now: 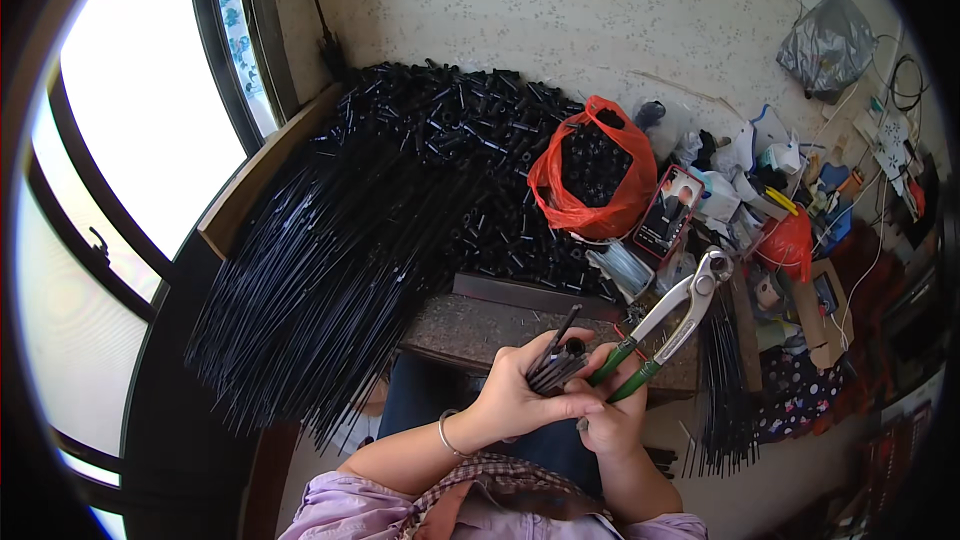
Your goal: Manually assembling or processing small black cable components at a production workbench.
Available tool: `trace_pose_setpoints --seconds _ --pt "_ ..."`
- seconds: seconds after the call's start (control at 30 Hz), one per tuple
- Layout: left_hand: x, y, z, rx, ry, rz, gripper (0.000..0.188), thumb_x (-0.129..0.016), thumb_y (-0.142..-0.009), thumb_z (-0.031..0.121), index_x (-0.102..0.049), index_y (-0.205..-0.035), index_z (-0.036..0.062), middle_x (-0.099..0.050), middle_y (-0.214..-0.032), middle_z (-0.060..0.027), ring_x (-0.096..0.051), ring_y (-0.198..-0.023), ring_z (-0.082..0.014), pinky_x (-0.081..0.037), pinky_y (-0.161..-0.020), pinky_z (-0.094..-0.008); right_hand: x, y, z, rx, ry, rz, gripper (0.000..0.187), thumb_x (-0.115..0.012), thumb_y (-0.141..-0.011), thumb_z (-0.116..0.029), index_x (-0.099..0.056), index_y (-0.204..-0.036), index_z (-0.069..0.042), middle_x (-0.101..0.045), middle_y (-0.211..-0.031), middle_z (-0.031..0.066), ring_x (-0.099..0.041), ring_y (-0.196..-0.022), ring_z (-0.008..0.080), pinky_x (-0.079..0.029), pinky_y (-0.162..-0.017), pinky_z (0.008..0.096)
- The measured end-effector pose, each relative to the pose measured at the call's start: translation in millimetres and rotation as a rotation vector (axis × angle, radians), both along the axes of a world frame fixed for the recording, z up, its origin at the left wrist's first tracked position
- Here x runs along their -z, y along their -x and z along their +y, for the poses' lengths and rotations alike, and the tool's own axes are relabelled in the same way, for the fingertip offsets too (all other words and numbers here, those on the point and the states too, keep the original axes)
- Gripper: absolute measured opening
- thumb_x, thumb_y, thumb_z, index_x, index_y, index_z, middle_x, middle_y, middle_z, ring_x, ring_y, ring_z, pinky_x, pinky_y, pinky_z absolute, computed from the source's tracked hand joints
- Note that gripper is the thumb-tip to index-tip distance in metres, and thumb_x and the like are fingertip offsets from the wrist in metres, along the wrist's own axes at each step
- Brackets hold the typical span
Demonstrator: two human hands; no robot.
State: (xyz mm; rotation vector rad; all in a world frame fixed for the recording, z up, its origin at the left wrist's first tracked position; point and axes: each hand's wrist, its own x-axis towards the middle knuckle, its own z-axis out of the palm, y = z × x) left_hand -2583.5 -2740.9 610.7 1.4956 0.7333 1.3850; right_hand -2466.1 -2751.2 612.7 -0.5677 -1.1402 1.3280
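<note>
My left hand (508, 392) is closed round a short bunch of thin black rods (566, 368). A dark hollow tube end shows among them. My right hand (614, 426) grips the green handles of silver end-cutting pliers (682, 308), whose head points up and to the right. The plier handles stand apart, and the two hands meet at the thumbs above my lap. In front of them is the worn edge of the workbench (470, 328). A long bundle of thin black rods (310, 280) fans out over its left side.
Short black tubular parts (450, 120) lie heaped toward the wall. A red plastic bag (550, 185) holds more black parts, beside a phone (668, 212). Another rod bundle (722, 390) hangs at the right. A wooden board (265, 172) edges the bench's left.
</note>
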Motion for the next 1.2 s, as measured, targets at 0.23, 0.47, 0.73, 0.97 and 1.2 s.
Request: trace_pose_setpoints --seconds 0.23,0.47,0.73,0.97,1.2 --pt "-1.9 39.5 -29.2 0.028 -0.025 0.014 0.063 -0.071 -0.055 0.019 -0.04 -0.105 -0.0029 -0.053 -0.073 -0.002 -0.045 -0.06 -0.0039 -0.038 -0.058 -0.0171 11.5 34.8 -17.6 0.225 -0.479 -0.307 0.028 -0.059 -0.063 0.002 -0.041 -0.084 -0.001 -0.048 -0.075 0.0057 -0.049 -0.067 0.0111 -0.04 -0.06 0.0193" --pt "-28.7 93.0 -48.0 0.221 0.19 -0.089 0.066 -0.069 -0.057 0.019 -0.037 -0.109 -0.0041 -0.041 -0.046 0.0041 -0.036 -0.041 -0.0028 -0.026 -0.04 -0.0164 -21.3 44.0 -50.3 -0.104 0.208 -0.14 0.017 -0.05 -0.073 -0.006 -0.04 -0.085 -0.001 -0.047 -0.062 0.0038 -0.044 -0.048 0.0081 -0.036 -0.043 0.0181" --pt "-24.5 131.5 -54.3 0.079 0.022 -0.04 0.059 -0.075 -0.045 0.022 -0.051 -0.093 -0.0007 -0.037 -0.051 0.0073 -0.033 -0.046 -0.0006 -0.022 -0.042 -0.0144 -21.2 50.4 -95.7 -0.578 0.349 -0.895 0.028 -0.044 -0.078 -0.011 -0.043 -0.103 0.001 -0.053 -0.075 0.0055 -0.052 -0.06 0.0089 -0.04 -0.051 0.019" --pt "-46.2 136.1 -74.8 0.053 0.09 -0.02 0.036 -0.072 -0.05 0.016 -0.054 -0.077 -0.0012 -0.042 -0.051 0.0045 -0.035 -0.046 -0.0015 -0.025 -0.041 -0.0158 -26.0 53.9 -100.7 -0.922 0.489 -0.349 0.05 -0.037 -0.081 -0.017 -0.012 -0.12 0.001 -0.048 -0.089 0.0127 -0.051 -0.07 0.0169 -0.04 -0.062 0.0254" --pt "-21.5 122.5 -56.0 -0.099 0.045 0.075 0.024 -0.067 -0.055 0.015 -0.053 -0.067 0.0012 -0.047 -0.051 0.0011 -0.041 -0.046 -0.0033 -0.031 -0.042 -0.0159 -25.0 30.4 -82.4 -0.772 0.408 -0.786 0.042 -0.041 -0.08 -0.012 -0.024 -0.116 -0.002 -0.048 -0.067 0.0065 -0.045 -0.054 0.0119 -0.039 -0.053 0.0222"
